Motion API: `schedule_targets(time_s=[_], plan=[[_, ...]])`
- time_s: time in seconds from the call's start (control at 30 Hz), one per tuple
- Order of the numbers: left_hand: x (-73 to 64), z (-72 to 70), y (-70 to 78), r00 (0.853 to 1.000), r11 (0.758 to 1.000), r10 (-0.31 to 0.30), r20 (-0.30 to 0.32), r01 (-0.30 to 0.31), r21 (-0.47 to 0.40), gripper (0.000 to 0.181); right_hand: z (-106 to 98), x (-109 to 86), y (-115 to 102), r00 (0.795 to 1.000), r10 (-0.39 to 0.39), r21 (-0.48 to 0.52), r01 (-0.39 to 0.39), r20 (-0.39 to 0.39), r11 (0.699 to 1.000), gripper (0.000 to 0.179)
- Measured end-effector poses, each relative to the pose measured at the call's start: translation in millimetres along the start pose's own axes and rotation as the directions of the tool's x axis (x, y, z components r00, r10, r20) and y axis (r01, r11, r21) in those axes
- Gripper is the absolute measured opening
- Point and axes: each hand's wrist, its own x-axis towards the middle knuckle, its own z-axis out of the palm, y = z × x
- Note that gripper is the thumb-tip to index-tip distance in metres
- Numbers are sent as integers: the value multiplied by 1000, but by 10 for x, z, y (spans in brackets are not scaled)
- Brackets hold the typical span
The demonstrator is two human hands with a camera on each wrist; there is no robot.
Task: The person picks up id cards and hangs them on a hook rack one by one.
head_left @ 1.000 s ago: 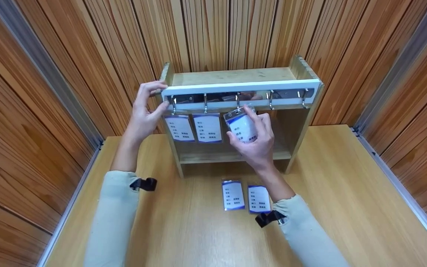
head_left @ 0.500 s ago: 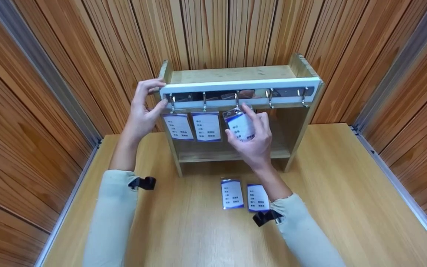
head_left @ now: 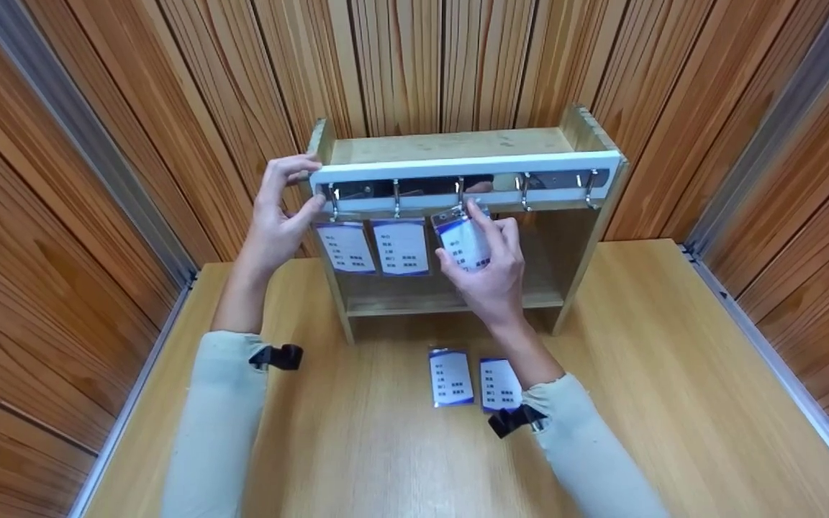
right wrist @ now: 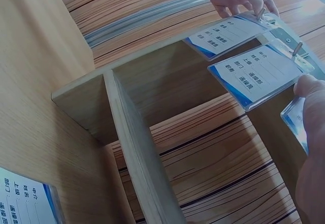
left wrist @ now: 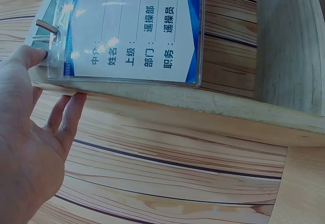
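In the head view my right hand pinches a clear-cased ID badge, its slotted top tilted up at the middle hook. Whether the slot is over the hook is hidden by my fingertips. My left hand grips the left upper corner of the wooden shelf, thumb on the front by the end of the hook rail. Two badges hang from the left hooks, one at the far left and a second badge beside it. The left wrist view shows the far-left badge close to my left thumb.
Two more badges lie flat on the wooden table, a left one and a right one under my right forearm. Two hooks right of the middle, including the end hook, carry nothing. Wood-panelled walls enclose the table.
My right hand and the badge shift very slightly left at the middle hook. The left hand keeps its hold on the shelf corner, and the hanging badges stay put.
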Motion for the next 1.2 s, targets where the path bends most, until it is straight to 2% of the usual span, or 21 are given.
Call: schedule_targets(time_s=[0.27,0.67,0.93,1.2], plan=[[-2,7,4,1000,1000,12,-2,-12,13,38,8,-29,2,1000,17,22,-18,16,1000,77],[-10,16,1,1000,1000,19,-1,-19,10,38,20,-53,18,997,20,122,-30,81,992,85],[4,4,30,1000,1000,12,10,-12,11,38,15,-76,62,998,-5,122,-2,57,993,82],[-6,0,28,1000,1000,6,1,-6,24,38,-10,-137,82,999,15,121,-20,43,992,81]])
